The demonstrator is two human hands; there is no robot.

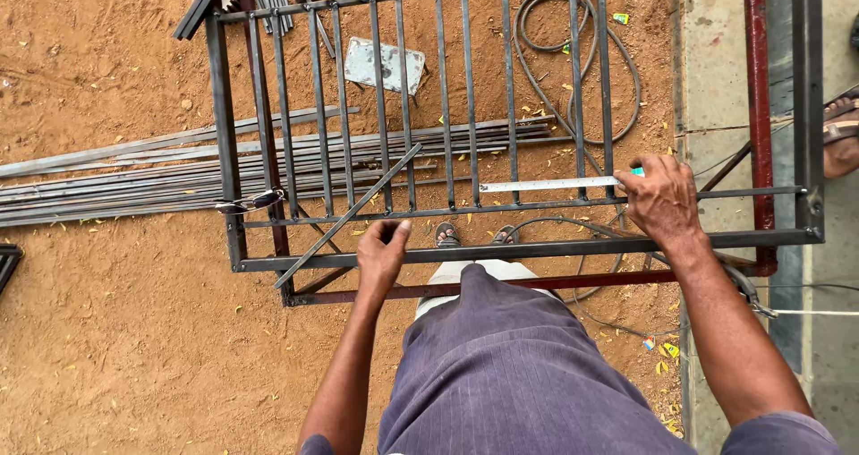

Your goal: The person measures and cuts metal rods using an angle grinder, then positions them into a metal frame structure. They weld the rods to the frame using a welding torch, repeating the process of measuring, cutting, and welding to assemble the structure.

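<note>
The person is standing over a dark steel grille frame with upright bars [465,106], which is lying flat above the reddish sandy ground [107,330] on a red-painted metal stand [759,106]. The right hand [660,200] is resting on the frame's lower cross rail near its right end, the fingers curled together and pinching the end of a long silvery flat steel ruler [548,185]. The ruler is lying level across several upright bars, just above that rail, reaching left from the hand. The left hand [382,251] is hovering at the frame's thick bottom rail, fingers bent downward and drawn close; whether they are gripping anything small is hard to tell from this angle. Just to its left, a loose thin grey steel strip [349,213] is lying diagonally across the grille, its lower end at the bottom rail and its upper end among the bars.

Under and to the left of the frame, a bundle of long grey steel rods [107,182] is lying on the ground. A coiled dark cable [582,61] is looping beneath the upper right bars, and a pale flat rectangular metal plate [385,64] is sitting on the sand near the top. The person's sandalled feet [474,234] are showing between the rails.
</note>
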